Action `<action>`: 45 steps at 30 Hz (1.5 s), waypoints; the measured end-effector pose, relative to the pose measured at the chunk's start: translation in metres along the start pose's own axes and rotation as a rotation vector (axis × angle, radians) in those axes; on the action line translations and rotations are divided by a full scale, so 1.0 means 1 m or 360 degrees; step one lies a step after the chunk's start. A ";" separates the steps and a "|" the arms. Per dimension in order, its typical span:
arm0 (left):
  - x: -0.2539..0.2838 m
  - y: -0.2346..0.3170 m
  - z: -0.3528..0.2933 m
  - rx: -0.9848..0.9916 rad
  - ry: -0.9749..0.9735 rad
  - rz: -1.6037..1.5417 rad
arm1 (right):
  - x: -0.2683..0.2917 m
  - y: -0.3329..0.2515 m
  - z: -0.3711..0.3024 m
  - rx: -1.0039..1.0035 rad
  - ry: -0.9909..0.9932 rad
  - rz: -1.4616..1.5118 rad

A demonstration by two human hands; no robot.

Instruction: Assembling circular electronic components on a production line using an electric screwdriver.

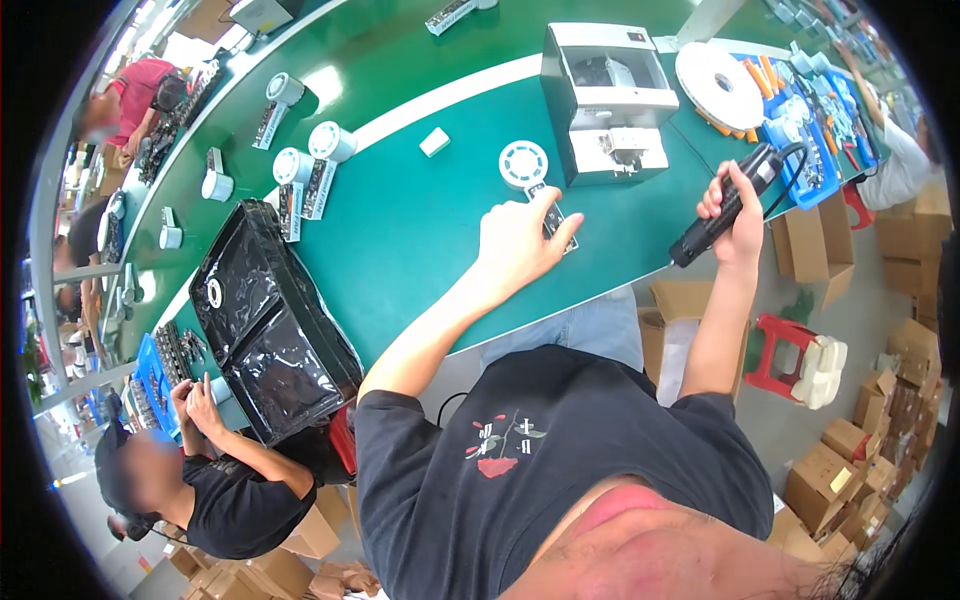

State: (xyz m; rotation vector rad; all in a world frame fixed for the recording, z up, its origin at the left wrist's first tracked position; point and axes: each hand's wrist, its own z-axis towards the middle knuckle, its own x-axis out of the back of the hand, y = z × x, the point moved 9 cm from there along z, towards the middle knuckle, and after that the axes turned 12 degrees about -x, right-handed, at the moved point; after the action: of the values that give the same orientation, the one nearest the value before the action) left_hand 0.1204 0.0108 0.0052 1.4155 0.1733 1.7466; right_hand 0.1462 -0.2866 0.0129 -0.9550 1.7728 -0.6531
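Note:
My left hand (518, 238) rests on the green table, its thumb and fingers holding a narrow dark board (566, 236) steady. Joined to the board's far end is a round white housing (523, 164) with slots around its face. In my right hand (740, 215), the fingers are wrapped round a black electric screwdriver (722, 208), raised beyond the table's right front edge. Its tip slants down toward the left, apart from the board. The screwdriver's cord loops away at its upper end.
Behind the board stands a grey screw feeder (610, 100) with a clear cover. A white reel (718, 86) and a blue parts bin (815, 165) are at right. Several white-headed assemblies (293, 167) and a black-lined case (275, 320) lie left, beside a seated co-worker (235, 490).

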 end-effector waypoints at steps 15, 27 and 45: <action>0.168 -0.299 0.170 0.0442 -0.0104 0.0928 | 0.048 0.051 0.004 -0.0204 0.0208 0.0029; 0.205 -0.279 0.106 0.0469 -0.0975 0.0710 | 0.054 0.054 0.007 -0.0201 0.0110 0.0110; 0.054 -0.046 0.052 0.0339 -0.0414 0.0354 | -0.026 -0.014 -0.014 0.0256 -0.0144 0.0133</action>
State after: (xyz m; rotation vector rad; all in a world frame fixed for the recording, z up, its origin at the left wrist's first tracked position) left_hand 0.1892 0.0560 0.0354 1.8632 0.0640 1.7385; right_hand 0.1431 -0.2718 0.0420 -0.7849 1.6447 -0.6774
